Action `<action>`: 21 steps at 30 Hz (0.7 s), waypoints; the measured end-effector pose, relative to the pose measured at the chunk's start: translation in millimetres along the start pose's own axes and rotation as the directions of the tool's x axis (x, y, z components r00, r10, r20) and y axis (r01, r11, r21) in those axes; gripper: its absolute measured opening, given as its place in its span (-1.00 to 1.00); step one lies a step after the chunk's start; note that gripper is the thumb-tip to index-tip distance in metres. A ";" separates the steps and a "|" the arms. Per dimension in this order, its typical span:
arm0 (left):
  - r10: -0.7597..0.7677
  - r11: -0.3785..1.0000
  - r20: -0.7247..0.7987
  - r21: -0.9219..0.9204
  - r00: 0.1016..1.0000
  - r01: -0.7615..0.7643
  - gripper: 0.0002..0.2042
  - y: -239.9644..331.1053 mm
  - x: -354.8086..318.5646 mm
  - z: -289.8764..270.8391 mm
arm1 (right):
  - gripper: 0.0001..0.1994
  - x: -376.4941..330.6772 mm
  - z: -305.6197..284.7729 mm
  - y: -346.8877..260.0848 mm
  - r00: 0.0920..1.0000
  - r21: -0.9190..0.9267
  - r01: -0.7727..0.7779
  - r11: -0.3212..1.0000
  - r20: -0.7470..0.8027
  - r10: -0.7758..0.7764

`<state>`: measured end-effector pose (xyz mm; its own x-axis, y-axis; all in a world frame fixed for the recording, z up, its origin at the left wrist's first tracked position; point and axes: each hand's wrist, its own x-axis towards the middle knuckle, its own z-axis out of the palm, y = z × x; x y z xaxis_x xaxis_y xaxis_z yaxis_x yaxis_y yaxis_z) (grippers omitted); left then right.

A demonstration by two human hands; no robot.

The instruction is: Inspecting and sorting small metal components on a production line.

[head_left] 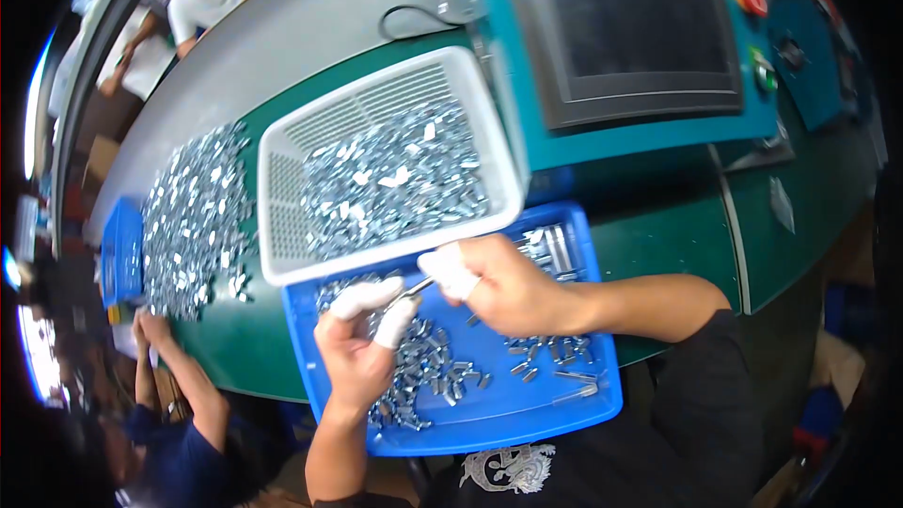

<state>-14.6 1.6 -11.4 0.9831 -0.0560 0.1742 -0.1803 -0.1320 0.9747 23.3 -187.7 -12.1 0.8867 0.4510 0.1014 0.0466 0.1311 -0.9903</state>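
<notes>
Above the blue tray (508, 428), my two hands meet over a slim metal piece (417, 288), too small and blurred to name more exactly. My left hand (353, 348) pinches its near end between thumb and finger, both covered in white. At its other end, the white-covered fingertips of my right hand (513, 287) are pressed together on it. Small metal parts (428, 362) lie heaped in the tray below my left hand. More loose parts (555, 350) are on the tray's right side, and longer metal pieces (550, 249) sit beyond my right hand.
Behind the tray stands a white basket (273, 226) of shiny metal parts. A pile of similar parts (198, 216) covers the green table (268, 348) at left, beside a blue bin (122, 249). A teal machine with a dark screen (630, 28) rises at right. Other people work at left.
</notes>
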 end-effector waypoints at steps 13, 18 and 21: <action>0.281 0.935 0.084 0.200 0.956 -0.292 -0.85 3.3 10.8 8.2 | -0.60 2.8 -0.7 -6.5 0.956 -0.055 -0.256 0.965 0.138 0.261; 0.282 0.933 0.047 0.221 0.958 -0.286 -0.78 3.1 11.4 9.6 | -0.63 7.4 -4.4 -4.8 0.945 0.099 -0.308 0.946 0.145 0.293; 0.191 0.969 -0.001 0.160 0.982 -0.188 -0.53 6.5 8.4 10.6 | -0.64 10.6 -7.9 -9.0 0.872 0.345 -0.488 0.802 0.237 0.428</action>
<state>-7.9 -10.2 -5.1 0.9306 -0.0790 0.3575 -0.3650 -0.2760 0.8892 35.9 -191.0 -2.8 0.6838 0.6590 -0.3133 -0.5539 0.1893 -0.8108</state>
